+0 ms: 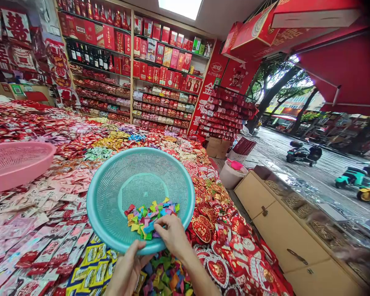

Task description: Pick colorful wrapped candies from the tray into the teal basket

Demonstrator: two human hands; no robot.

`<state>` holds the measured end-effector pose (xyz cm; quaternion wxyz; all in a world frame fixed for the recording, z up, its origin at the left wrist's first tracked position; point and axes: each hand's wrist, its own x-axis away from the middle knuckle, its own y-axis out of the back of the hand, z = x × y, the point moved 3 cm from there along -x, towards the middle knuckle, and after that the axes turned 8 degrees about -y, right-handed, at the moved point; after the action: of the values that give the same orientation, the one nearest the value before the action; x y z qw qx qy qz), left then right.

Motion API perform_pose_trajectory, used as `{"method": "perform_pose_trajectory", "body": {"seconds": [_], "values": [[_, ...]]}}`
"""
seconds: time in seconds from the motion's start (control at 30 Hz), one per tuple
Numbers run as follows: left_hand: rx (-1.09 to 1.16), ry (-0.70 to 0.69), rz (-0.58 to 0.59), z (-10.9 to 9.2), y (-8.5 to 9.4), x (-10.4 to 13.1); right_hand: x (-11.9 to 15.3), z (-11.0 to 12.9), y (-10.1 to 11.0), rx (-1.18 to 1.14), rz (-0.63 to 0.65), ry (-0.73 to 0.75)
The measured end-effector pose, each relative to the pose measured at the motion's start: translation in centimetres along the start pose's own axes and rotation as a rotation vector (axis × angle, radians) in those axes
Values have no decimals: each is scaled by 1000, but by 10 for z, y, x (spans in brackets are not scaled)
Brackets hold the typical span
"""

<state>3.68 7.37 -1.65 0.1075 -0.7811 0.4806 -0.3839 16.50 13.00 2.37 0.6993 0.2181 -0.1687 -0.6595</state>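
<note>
A teal plastic basket (pixel 94 205) with mesh sides is tilted toward me over the piles of sweets. My left hand (pixel 130 265) grips its near rim, thumb on top and fingers beneath. Inside, small colourful wrapped candies (pixel 142 218) in green, yellow, pink, purple and blue lie gathered at the near side. My right hand (pixel 171 234) reaches over the rim, thumb and fingers pinched at a blue wrapped candy among them. Below the basket is a heap of similar colourful candies (pixel 166 275), partly hidden by my arms.
A pink basket (pixel 18 170) sits to the left. Yellow-and-blue packets (pixel 94 261) lie near my left wrist, and red heart-shaped packets (pixel 217 267) lie at right. Beyond are stocked shelves (pixel 132 61), a white bucket (pixel 231 174), a tan cabinet (pixel 283 230) and a street with scooters.
</note>
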Motion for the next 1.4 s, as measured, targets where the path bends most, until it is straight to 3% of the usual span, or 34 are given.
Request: {"method": "perform_pose_trajectory", "body": {"seconds": [0.13, 0.23, 0.3, 0.4, 0.5, 0.63, 0.8, 1.0, 1.4], "values": [[-13, -45, -34, -11, 2, -3, 6, -14, 25, -64, -194, 25], [-23, -66, -68, -20, 7, -9, 8, -50, 40, -117, -323, -63], [-20, -84, -78, -26, 10, -15, 11, -82, 38, -12, -304, -139], [-7, -119, -97, -36, 15, -22, 17, -128, 18, 280, -150, -292], [-5, -146, -105, -45, 20, -25, 24, -152, -2, 457, -6, -377], [-19, -164, -110, -55, 24, -26, 27, -159, -11, 570, -7, -423], [-29, -150, -120, -61, 29, -32, 28, -162, -16, 529, 10, -470], [-29, -120, -89, -63, 30, -41, 30, -164, -20, 582, -58, -495], [-60, -57, -22, -59, 25, -49, 35, -155, -22, 598, -16, -584]]}}
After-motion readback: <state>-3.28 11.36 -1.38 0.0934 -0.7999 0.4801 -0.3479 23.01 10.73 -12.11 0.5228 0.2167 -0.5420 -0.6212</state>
